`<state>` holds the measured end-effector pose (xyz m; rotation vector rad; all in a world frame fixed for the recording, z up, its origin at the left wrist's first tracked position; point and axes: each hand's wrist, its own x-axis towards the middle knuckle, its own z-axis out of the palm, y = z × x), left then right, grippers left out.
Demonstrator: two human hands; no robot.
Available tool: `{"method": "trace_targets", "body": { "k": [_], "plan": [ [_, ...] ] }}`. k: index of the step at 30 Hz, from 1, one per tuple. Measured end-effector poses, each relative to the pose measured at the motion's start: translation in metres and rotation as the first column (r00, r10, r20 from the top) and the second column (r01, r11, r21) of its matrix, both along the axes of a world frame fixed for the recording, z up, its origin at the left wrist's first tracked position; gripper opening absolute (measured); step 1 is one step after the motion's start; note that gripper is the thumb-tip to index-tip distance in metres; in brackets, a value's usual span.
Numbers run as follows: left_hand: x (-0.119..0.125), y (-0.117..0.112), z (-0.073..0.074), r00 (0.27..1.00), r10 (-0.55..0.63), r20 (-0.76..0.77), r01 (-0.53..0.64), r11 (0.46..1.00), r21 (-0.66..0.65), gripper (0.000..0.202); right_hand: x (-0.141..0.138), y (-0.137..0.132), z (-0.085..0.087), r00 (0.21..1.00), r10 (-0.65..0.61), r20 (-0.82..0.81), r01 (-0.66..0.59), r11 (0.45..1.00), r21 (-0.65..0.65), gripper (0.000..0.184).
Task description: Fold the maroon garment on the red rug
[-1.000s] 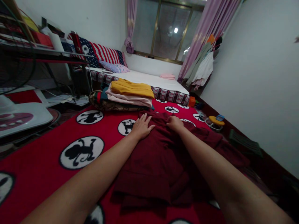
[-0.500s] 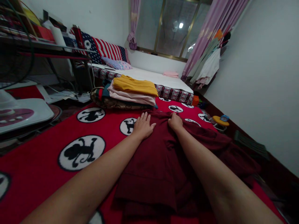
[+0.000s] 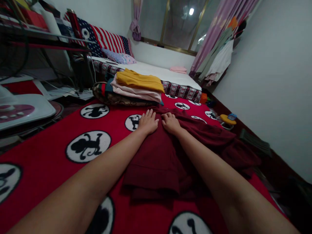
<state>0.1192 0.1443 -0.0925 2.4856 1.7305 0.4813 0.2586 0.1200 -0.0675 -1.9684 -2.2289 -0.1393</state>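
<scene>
Head view: both bare arms reach forward over a dark red garment (image 3: 158,156) that lies spread on a red rug (image 3: 48,130) with black-and-white round figures. The left hand (image 3: 147,122) lies flat and released on the garment's far left edge, fingers spread, pressing the cloth down. The right hand (image 3: 170,123) sits just beside it, almost touching, its fingers curled and clenched on a fold of the garment. The garment's near part lies in flat folded layers between the two forearms, while its right part (looser, more rumpled) trails off under and past the right arm toward the wall.

Just beyond the hands stands a pile of folded clothes (image 3: 136,87), a yellow piece on top, a pale pink one under it, darker patterned ones at the bottom; the garment's far edge lies close to this pile. Behind the pile is a low mattress (image 3: 168,76) with a white sheet, a flowered pillow (image 3: 119,58) at its left end and a small pink folded cloth (image 3: 179,69) at the far side. A desk (image 3: 44,35) on the left carries boxes and books. A white fan base (image 3: 21,110) rests at the rug's left edge. Pink curtains (image 3: 219,22) frame the window, and clothes (image 3: 219,61) hang beside it.
</scene>
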Motion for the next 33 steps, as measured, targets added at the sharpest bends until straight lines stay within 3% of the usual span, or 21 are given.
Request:
{"method": "trace_targets", "body": {
  "k": [3, 6, 9, 11, 14, 18, 20, 23, 25, 27, 30, 33],
  "plan": [
    [0.000, -0.001, 0.002, 1.000, -0.007, 0.001, 0.007, 1.000, -0.028, 0.060, -0.006, -0.031, 0.013, 0.997, 0.076, -0.031, -0.076, 0.997, 0.007, 0.032],
    [0.000, -0.001, 0.003, 1.000, -0.007, 0.004, 0.007, 0.999, -0.046, 0.061, -0.011, -0.080, 0.025, 0.965, 0.204, -0.163, -0.198, 0.979, 0.053, 0.021],
    [0.000, -0.001, 0.003, 1.000, -0.007, 0.011, 0.007, 0.999, -0.034, 0.061, -0.011, -0.130, 0.032, 0.886, 0.315, -0.341, -0.352, 0.935, -0.051, 0.010],
    [-0.001, -0.001, 0.002, 1.000, -0.007, 0.019, 0.008, 1.000, -0.029, 0.061, -0.010, -0.157, 0.032, 0.848, 0.351, -0.398, -0.425, 0.898, -0.115, 0.018],
    [-0.001, -0.002, 0.003, 1.000, -0.013, 0.026, 0.014, 0.999, -0.029, 0.063, -0.008, -0.180, 0.026, 0.838, 0.381, -0.391, -0.444, 0.892, -0.082, 0.020],
    [-0.002, -0.002, 0.003, 1.000, -0.017, 0.021, 0.018, 1.000, -0.024, 0.069, 0.002, -0.187, 0.019, 0.847, 0.369, -0.382, -0.414, 0.909, -0.039, 0.019],
    [-0.002, -0.002, 0.003, 1.000, -0.015, 0.017, 0.016, 1.000, -0.025, 0.069, 0.022, -0.181, 0.022, 0.880, 0.307, -0.363, -0.331, 0.944, -0.003, 0.021],
    [-0.001, -0.001, 0.001, 1.000, -0.013, 0.010, 0.014, 1.000, -0.013, 0.068, 0.072, -0.165, 0.033, 0.969, 0.074, -0.237, -0.025, 0.979, 0.205, 0.018],
    [-0.001, -0.001, 0.000, 1.000, -0.009, 0.003, 0.009, 1.000, 0.002, 0.068, 0.114, -0.151, 0.041, 0.974, -0.203, -0.099, 0.225, 0.913, 0.340, 0.024],
    [0.000, 0.000, -0.001, 1.000, -0.003, -0.003, 0.003, 1.000, 0.011, 0.068, 0.155, -0.139, 0.048, 0.872, -0.488, -0.024, 0.462, 0.808, 0.366, 0.044],
    [0.000, 0.000, -0.001, 1.000, 0.001, 0.003, -0.001, 1.000, 0.015, 0.067, 0.201, -0.123, 0.051, 0.664, -0.746, -0.053, 0.744, 0.652, 0.146, 0.064],
    [-0.001, 0.000, -0.001, 1.000, -0.004, 0.025, 0.003, 1.000, 0.027, 0.064, 0.228, -0.113, 0.049, 0.602, -0.794, -0.086, 0.789, 0.608, -0.086, 0.054]
  ]
}}
